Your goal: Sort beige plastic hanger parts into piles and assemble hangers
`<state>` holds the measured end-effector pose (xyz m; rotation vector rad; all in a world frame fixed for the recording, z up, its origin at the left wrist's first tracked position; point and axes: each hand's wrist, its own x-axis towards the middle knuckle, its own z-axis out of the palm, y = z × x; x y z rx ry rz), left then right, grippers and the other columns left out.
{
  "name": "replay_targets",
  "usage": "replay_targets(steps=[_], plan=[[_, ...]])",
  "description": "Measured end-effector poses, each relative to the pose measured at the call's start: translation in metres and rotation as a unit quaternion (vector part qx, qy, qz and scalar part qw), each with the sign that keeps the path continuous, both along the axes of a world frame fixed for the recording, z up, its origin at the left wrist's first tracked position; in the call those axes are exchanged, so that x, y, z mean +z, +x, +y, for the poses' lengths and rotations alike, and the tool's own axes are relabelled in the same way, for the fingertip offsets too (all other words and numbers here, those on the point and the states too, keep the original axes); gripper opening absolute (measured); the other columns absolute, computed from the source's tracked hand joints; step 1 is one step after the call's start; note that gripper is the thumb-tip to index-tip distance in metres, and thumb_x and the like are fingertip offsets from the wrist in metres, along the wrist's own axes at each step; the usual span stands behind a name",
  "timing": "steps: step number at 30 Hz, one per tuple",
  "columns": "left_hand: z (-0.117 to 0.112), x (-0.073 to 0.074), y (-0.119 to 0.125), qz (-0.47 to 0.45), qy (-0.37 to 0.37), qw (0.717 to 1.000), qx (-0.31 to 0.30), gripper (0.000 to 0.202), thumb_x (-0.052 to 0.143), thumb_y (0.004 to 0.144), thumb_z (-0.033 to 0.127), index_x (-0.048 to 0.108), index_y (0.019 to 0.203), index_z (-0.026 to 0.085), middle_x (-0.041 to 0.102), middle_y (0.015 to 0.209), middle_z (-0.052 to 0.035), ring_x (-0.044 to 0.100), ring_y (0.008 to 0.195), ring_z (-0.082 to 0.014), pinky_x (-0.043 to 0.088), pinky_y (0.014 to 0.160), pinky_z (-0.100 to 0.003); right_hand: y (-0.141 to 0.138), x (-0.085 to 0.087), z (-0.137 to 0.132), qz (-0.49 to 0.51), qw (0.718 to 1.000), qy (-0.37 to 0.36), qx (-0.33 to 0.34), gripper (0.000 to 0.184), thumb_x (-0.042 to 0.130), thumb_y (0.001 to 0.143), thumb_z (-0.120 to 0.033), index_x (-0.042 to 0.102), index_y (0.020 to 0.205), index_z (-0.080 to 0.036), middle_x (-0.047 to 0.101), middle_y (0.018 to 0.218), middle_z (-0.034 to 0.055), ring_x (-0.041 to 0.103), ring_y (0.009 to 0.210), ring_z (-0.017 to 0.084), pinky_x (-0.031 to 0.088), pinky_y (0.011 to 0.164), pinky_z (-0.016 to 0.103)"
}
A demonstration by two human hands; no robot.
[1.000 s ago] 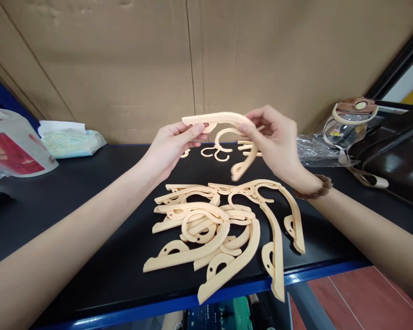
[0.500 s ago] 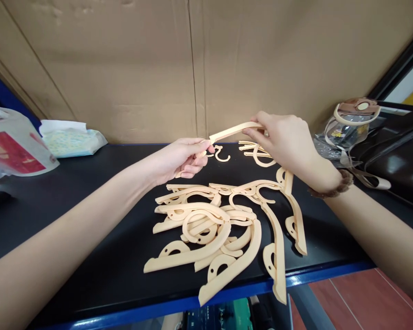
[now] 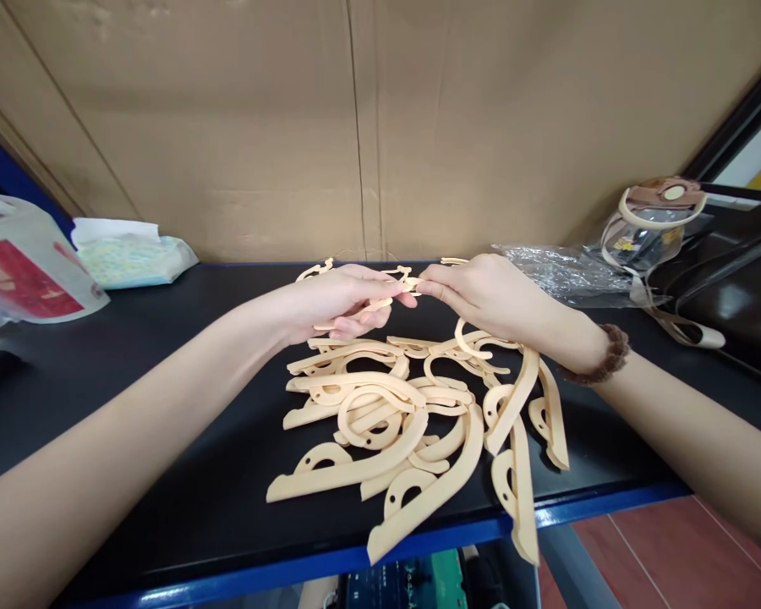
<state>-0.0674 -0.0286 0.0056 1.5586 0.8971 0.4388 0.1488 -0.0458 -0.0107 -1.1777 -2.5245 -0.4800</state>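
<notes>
Hangers (image 3: 415, 427) in smooth cream, curved and folding, sprawl overlapping across the front of the black, blue-edged table (image 3: 165, 499). Above them, another cream hanger (image 3: 517, 397) hangs one arm down from the gripping right hand (image 3: 488, 292)! The left hand (image 3: 336, 300) pinches toward it, fingers curled around a thin cream piece (image 3: 355, 315). Beyond: crumpled clear plastic wrap (image 3: 564, 275), then brown cardboard (image 3: 228, 127).

black tabletop (image 3: 152, 317) | beige hanger pile (image 3: 418, 419) | tissue pack (image 3: 130, 262) | probably plastic wrapping (image 3: 555, 272)
</notes>
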Motion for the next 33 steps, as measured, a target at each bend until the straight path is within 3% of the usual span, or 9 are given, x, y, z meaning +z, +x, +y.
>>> replay_targets(steps=[7,15,24,26,30,33], plan=[[-0.014,-0.010,0.033,0.023,0.066,0.983,0.171,0.028,0.047,0.098,0.028,0.054,0.073,0.018,0.037,0.042,0.0078,0.024,0.029,-0.0017,0.016,0.035,-0.018,-0.002,0.003,0.005,0.168,0.977,-0.127,-0.023,0.042,0.042,0.098,-0.033,0.057,0.062,-0.018,0.052,0.051,-0.0025,0.040,0.047,0.009,0.028,0.055,0.027],[-0.016,-0.020,0.034,0.096,0.271,0.940,0.183,0.032,0.047,0.095,0.031,0.051,0.066,0.019,0.044,0.044,0.0045,0.036,0.036,-0.0070,0.027,0.042,-0.023,-0.001,0.006,0.006,0.202,0.967,-0.152,-0.028,0.046,0.045,0.097,-0.036,0.050,0.054,-0.019,0.044,0.046,-0.0042,0.034,0.047,0.009,0.029,0.054,0.029],[-0.024,-0.013,0.039,0.189,0.378,0.884,0.200,0.037,0.040,0.095,0.031,0.049,0.062,0.019,0.052,0.048,0.0013,0.043,0.040,-0.0092,0.032,0.048,-0.026,-0.006,0.013,0.000,0.214,0.964,-0.153,-0.033,0.049,0.045,0.098,-0.035,0.048,0.052,-0.018,0.043,0.045,-0.0038,0.035,0.047,0.009,0.029,0.054,0.028],[-0.027,-0.010,0.039,0.221,0.422,0.857,0.199,0.032,0.041,0.095,0.028,0.051,0.066,0.018,0.055,0.052,0.0002,0.047,0.044,-0.0106,0.033,0.050,-0.026,-0.001,0.014,0.003,0.226,0.959,-0.165,-0.036,0.050,0.045,0.098,-0.039,0.051,0.053,-0.018,0.047,0.046,-0.0028,0.038,0.048,0.008,0.030,0.055,0.028],[-0.019,0.000,0.028,0.294,0.513,0.779,0.210,0.029,0.040,0.097,0.033,0.058,0.081,0.017,0.061,0.062,-0.0036,0.057,0.057,-0.0168,0.037,0.056,-0.027,0.019,0.013,0.017,0.307,0.917,-0.245,-0.072,0.047,0.048,0.094,-0.052,0.062,0.065,-0.017,0.054,0.048,-0.0007,0.042,0.044,0.009,0.032,0.051,0.028],[0.007,0.001,0.005,0.353,0.483,0.760,0.253,0.036,0.034,0.097,0.041,0.061,0.085,0.019,0.066,0.070,-0.0076,0.063,0.068,-0.0236,0.041,0.062,-0.032,0.028,0.016,0.018,0.376,0.873,-0.304,-0.065,0.047,0.055,0.087,-0.060,0.063,0.070,-0.018,0.053,0.050,-0.0009,0.040,0.042,0.008,0.032,0.047,0.028]])
